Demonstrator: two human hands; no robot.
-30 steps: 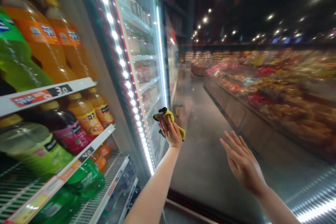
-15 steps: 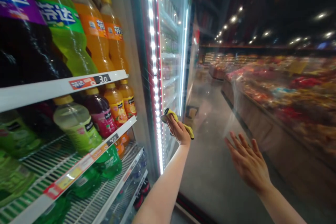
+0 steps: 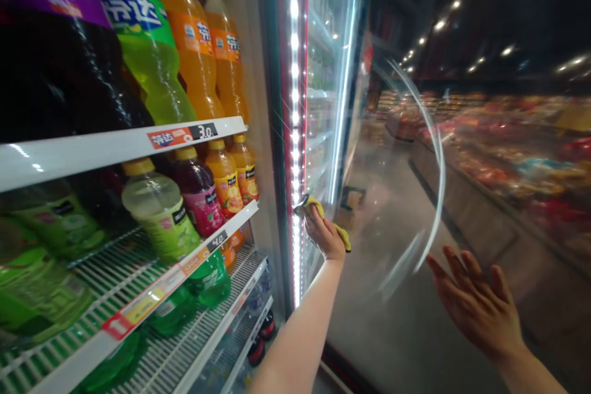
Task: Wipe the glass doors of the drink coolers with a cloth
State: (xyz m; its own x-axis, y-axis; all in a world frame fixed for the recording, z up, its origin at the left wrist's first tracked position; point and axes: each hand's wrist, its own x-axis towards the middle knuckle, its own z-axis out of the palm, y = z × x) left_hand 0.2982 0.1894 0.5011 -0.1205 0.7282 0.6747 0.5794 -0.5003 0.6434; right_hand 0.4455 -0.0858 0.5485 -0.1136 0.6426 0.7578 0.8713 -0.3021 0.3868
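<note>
Yellow cloth (image 3: 343,237) looks soft, light; I'd grip bunched middle. Left hand (image 3: 327,237) clasps it; right hand (image 3: 482,308) spread.

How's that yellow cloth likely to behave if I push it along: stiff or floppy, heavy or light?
The yellow cloth is probably floppy, as it bends and folds at its upper corner. It's likely light, given its thin look. Pushed, it may bunch up, since it already lies uneven.

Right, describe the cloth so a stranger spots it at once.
Find the drinks shelves, then the upright strip of white lights to their right. By its lower half, the left hand holds the cloth: yellow, dark-edged, unlike the white lights beside it.
</note>
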